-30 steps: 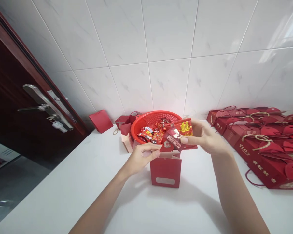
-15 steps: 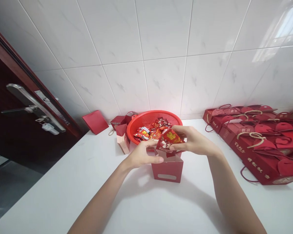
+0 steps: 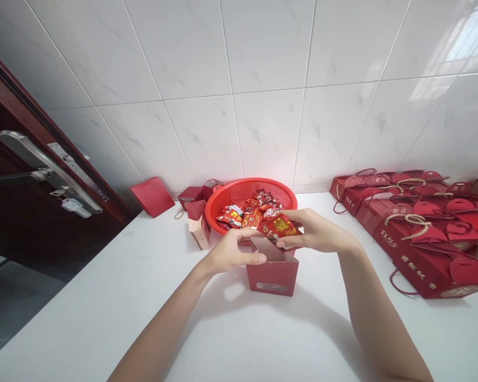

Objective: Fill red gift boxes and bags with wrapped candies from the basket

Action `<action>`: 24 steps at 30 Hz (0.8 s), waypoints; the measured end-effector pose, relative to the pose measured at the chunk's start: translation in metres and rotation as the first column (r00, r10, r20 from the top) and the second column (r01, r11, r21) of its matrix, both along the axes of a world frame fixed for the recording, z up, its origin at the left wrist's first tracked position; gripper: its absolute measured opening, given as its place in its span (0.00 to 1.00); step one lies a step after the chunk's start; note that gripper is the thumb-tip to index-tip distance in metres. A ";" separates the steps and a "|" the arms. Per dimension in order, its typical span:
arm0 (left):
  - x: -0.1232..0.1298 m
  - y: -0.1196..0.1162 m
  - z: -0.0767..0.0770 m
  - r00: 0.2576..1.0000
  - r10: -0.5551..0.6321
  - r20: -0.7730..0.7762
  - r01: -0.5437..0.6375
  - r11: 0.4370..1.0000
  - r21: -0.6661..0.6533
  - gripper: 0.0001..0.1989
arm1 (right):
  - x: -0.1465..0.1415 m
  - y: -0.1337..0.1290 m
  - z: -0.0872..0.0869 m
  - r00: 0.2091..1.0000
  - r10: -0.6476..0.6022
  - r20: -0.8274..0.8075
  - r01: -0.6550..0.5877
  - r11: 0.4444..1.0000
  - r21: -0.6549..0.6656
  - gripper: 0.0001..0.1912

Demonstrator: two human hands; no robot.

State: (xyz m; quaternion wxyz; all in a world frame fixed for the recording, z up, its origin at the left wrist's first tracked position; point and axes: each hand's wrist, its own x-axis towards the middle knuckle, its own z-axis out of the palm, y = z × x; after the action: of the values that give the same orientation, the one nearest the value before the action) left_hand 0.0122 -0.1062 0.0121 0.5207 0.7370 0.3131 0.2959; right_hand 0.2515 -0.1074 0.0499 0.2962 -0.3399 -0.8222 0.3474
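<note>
A red paper gift box (image 3: 271, 276) stands upright on the white table with its top unfolded and its pale inside showing. My left hand (image 3: 237, 249) grips the box's left rim between thumb and fingers. Between the thumb and fingers of my right hand (image 3: 314, 231) is a red candy packet (image 3: 279, 228) with gold print. The packet is tilted just over the box's open top. Right behind, a red plastic basket (image 3: 219, 192) holds a heap of wrapped candies (image 3: 252, 216).
Several closed red gift boxes with rope handles (image 3: 418, 239) line the right side by the tiled wall. Left of the basket are a red square box (image 3: 153, 197) and an opened carton (image 3: 199, 225). A dark door (image 3: 19, 217) stands beyond the table's left edge.
The candy packet has tipped from a steeper angle to a flatter one above the box, so more of the inside shows. My left hand keeps its grip on the rim.
</note>
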 end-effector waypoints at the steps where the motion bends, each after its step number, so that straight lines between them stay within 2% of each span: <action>1: 0.000 0.000 0.000 1.000 -0.002 0.006 0.003 1.000 -0.008 0.24 | -0.001 -0.001 0.000 1.000 -0.013 -0.018 0.013 1.000 0.003 0.07; 4: -0.001 0.000 -0.002 1.000 0.003 0.017 -0.002 1.000 -0.010 0.26 | -0.006 -0.003 0.001 0.997 -0.061 -0.050 0.063 0.997 0.034 0.07; 6: -0.001 0.000 -0.003 1.000 0.003 0.026 -0.003 1.000 -0.009 0.27 | -0.009 -0.006 0.002 0.999 -0.046 -0.020 0.046 0.998 0.037 0.06; 10: -0.002 0.000 -0.006 0.999 -0.001 0.034 0.003 0.999 -0.035 0.27 | -0.011 -0.010 0.005 0.990 0.033 0.139 -0.033 0.999 0.002 0.07; 13: -0.001 -0.001 -0.005 1.000 0.001 0.021 0.000 1.000 -0.030 0.28 | -0.012 -0.011 0.005 0.971 0.050 0.234 -0.049 0.999 -0.007 0.09; 17: 0.000 -0.002 -0.004 0.999 0.036 0.003 -0.036 0.999 -0.010 0.29 | -0.021 -0.016 0.003 0.931 0.051 0.363 -0.066 0.997 0.030 0.02; 20: -0.001 -0.001 -0.007 0.999 0.036 0.006 -0.036 0.999 -0.005 0.28 | -0.029 -0.023 0.000 0.905 0.007 0.425 -0.052 0.994 0.096 0.12; 24: -0.002 0.000 -0.012 0.998 0.070 -0.005 -0.070 0.997 -0.014 0.30 | -0.032 -0.029 0.000 0.887 0.006 0.462 -0.064 0.992 0.110 0.12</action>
State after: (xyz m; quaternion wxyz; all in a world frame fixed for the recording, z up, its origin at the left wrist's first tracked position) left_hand 0.0101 -0.1061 -0.0001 0.5145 0.7226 0.3421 0.3100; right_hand 0.2192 -0.1365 0.0504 0.1065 -0.3791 -0.8946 0.2113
